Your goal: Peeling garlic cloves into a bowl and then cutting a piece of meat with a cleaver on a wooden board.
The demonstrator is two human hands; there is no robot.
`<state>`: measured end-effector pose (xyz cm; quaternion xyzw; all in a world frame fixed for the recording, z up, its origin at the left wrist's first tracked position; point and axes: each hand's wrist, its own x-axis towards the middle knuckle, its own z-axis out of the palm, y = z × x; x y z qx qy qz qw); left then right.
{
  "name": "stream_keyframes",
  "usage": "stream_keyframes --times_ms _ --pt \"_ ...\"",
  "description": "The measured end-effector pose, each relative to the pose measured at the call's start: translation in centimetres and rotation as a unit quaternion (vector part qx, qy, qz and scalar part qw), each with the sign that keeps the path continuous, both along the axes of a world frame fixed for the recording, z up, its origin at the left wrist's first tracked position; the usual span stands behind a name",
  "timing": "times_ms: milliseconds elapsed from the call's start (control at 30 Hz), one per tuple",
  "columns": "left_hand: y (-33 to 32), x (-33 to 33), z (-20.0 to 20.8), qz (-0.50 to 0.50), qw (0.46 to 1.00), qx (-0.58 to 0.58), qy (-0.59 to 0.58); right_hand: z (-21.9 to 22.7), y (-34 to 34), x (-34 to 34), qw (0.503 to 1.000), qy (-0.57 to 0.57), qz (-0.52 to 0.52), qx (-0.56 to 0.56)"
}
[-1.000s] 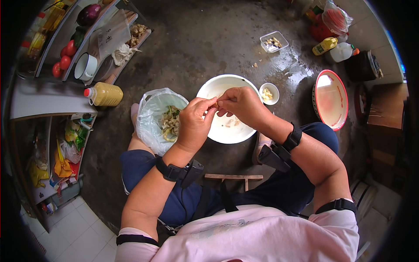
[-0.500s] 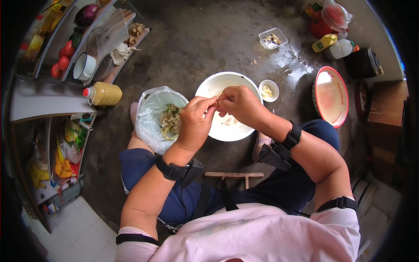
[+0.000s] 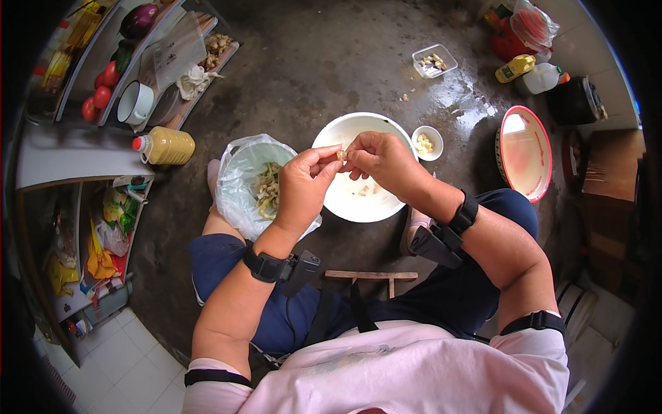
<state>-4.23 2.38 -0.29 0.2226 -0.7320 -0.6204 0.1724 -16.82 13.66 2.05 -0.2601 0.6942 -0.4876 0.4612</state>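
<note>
Above the white basin, my left hand pinches a small brownish garlic clove between thumb and fingertips. My right hand meets it from the other side, its thumb and fingers closed at the clove's edge. Thin peel scraps lie in the basin below. Just right of the basin, a small white bowl holds pale peeled cloves. To the left, a bin lined with a clear plastic bag contains greenish and brownish vegetable scraps.
A clear plastic tray with unpeeled cloves sits farther off on the wet floor. At right stands a red-rimmed enamel basin. Shelves with a yellow jug and a white mug line the left. A wooden stool is near my legs.
My hands have drawn slightly apart, so the clove between the fingertips now shows more plainly. The left fingers have straightened a little. Basin, bag and bowls stay in place.
</note>
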Motion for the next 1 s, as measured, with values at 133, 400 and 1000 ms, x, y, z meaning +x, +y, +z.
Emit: stream_keyframes --times_ms 133,400,1000 --pt "-0.2 -0.1 0.5 -0.014 0.992 0.122 -0.004 -0.7 0.1 0.2 0.994 -0.089 -0.042 -0.055" --pt "-0.9 0.1 -0.1 -0.011 0.982 0.188 0.003 -1.0 0.2 0.2 0.988 -0.126 -0.045 -0.077" --pt "-1.2 0.5 -0.2 0.011 0.965 0.263 0.004 -1.2 0.2 -0.2 0.952 -0.246 -0.094 -0.155"
